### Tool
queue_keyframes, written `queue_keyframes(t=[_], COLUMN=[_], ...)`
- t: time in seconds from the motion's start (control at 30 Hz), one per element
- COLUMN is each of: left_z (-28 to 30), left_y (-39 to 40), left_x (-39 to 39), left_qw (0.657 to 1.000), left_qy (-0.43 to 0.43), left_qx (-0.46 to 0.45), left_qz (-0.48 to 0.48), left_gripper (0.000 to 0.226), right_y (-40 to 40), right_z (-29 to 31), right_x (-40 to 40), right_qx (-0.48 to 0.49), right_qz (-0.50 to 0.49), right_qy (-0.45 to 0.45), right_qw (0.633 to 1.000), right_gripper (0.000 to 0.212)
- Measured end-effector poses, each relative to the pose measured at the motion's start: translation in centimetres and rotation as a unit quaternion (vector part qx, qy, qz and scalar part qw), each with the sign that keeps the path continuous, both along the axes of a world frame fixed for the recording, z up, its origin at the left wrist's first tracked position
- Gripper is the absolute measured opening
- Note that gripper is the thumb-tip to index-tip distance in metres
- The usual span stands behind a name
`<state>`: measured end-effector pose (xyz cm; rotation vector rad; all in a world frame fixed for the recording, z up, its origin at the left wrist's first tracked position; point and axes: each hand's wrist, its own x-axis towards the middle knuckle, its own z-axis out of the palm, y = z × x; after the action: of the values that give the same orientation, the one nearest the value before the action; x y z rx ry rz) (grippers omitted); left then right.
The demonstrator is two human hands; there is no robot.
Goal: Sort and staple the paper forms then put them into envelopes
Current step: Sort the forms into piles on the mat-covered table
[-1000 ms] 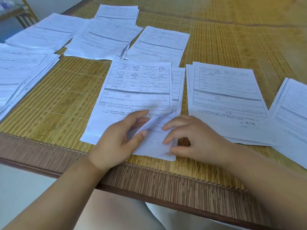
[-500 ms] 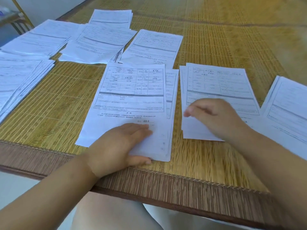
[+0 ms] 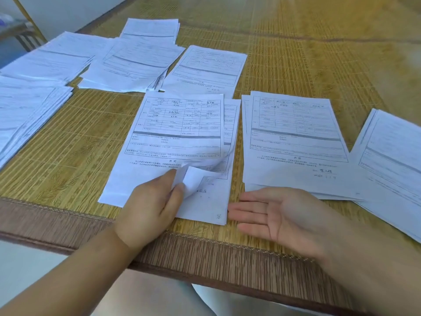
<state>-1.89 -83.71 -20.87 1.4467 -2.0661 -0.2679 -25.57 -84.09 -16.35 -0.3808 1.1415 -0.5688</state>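
Left hand (image 3: 150, 208) pinches the top form's (image 3: 175, 133) curled corner (stack beneath); right hand (image 3: 275, 215) lies released, palm up.

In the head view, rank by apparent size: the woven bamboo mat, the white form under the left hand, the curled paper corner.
1. Woven bamboo mat
2. White form
3. Curled paper corner, pinched by the left hand

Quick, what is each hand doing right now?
Left hand: shut, pinching up the corner of the top form in the middle pile.
Right hand: open, palm up, holding nothing, beside that pile.
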Motion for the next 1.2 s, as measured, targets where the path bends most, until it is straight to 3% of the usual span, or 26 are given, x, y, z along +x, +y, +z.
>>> queue_keyframes(t=[0.07,0.13,0.17,0.23,0.3,0.37,0.5,0.57,0.67,0.83,0.97,1.1,1.2], left_z=[-0.1,0.0,0.0,-0.3,-0.6,-0.6,-0.1,0.4,0.3,0.5,0.7,0.4,0.4], left_y=[0.0,0.1,0.1,0.1,0.0,-0.2,-0.7,-0.7,-0.6,-0.8,-0.7,-0.8,-0.9], left_x=[0.2,0.3,0.5,0.6,0.6,0.8,1.2,1.1,1.3,1.4,1.1,1.1,1.0], left_qw=[1.000,0.999,0.999,0.997,0.996,0.998,0.959,0.942,0.947,0.929,0.927,0.927,0.924], left_qy=[0.016,0.021,0.014,-0.034,-0.058,-0.001,0.232,0.271,0.260,0.310,0.322,0.326,0.331], left_qx=[-0.006,0.016,0.028,0.023,0.003,0.013,0.147,0.177,0.172,0.198,0.195,0.183,0.189], left_qz=[0.004,-0.019,-0.036,-0.060,-0.073,-0.060,-0.066,-0.087,-0.074,-0.036,0.004,0.038,0.042], left_gripper=[0.018,0.009,0.015,0.050,0.047,0.017,0.010,0.003,0.028,0.053,0.050,0.045,0.046], right_y=[-0.6,-1.7,-2.2,-3.4,-4.3,-4.6,-4.5,-4.6,-4.7,-4.7,-4.6,-4.6,-4.6], right_z=[-0.1,-0.3,-0.4,-0.5,-0.3,-0.2,-0.5,-0.8,-1.1,-1.7,-1.9,-1.7,-1.6], right_x=[1.0,2.2,2.7,3.7,4.4,4.8,5.9,6.6,7.6,7.8,7.4,7.4,7.8], right_qx=[0.008,-0.020,-0.044,-0.098,-0.162,-0.218,-0.305,-0.337,-0.384,-0.373,-0.374,-0.355,-0.312], right_qz=[0.007,0.070,0.104,0.137,0.136,0.127,0.108,0.103,0.101,0.088,0.090,0.071,0.022], right_qy=[-0.008,0.027,0.061,0.130,0.175,0.189,0.197,0.211,0.239,0.189,0.167,0.149,0.111], right_qw=[1.000,0.997,0.992,0.977,0.962,0.949,0.925,0.912,0.886,0.904,0.908,0.920,0.943], right_gripper=[0.032,0.029,0.023,0.012,0.013,0.009,0.014,0.017,0.023,0.024,0.023,0.008,0.018])
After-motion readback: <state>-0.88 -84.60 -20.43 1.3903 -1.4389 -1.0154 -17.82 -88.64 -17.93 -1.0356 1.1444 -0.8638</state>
